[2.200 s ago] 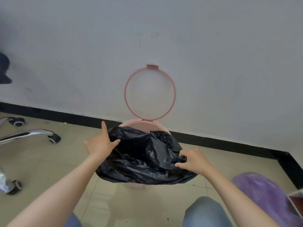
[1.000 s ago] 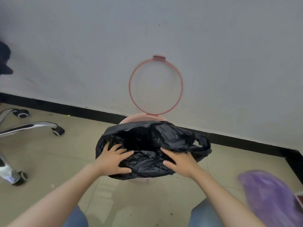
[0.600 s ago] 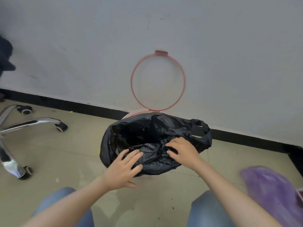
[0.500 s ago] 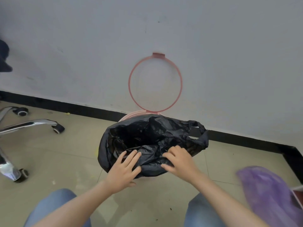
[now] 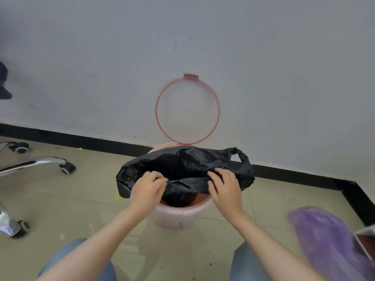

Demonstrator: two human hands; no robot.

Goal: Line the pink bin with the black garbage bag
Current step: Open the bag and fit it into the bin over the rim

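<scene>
A pink bin [image 5: 174, 217] stands on the floor against the wall, its pink hoop-shaped rim ring [image 5: 187, 109] tipped up against the wall behind it. A black garbage bag [image 5: 186, 165] hangs open inside and over the bin. Its near edge is lifted clear of the bin's front rim, so a strip of the bin's inside shows below it. My left hand [image 5: 147, 190] pinches that near edge on the left. My right hand [image 5: 224, 187] grips the same edge on the right. A bag handle loop sticks out at the right.
A chrome office-chair base [image 5: 36, 162] with castors lies at the left. A purple bag [image 5: 332, 242] sits at the lower right near a wall corner. My knees in jeans frame the bottom of the view. Tiled floor surrounds the bin.
Both hands went from lying flat on the bag's front to pinching its near edge, and they have lifted it off the bin's front rim. The bag mouth is spread wider.
</scene>
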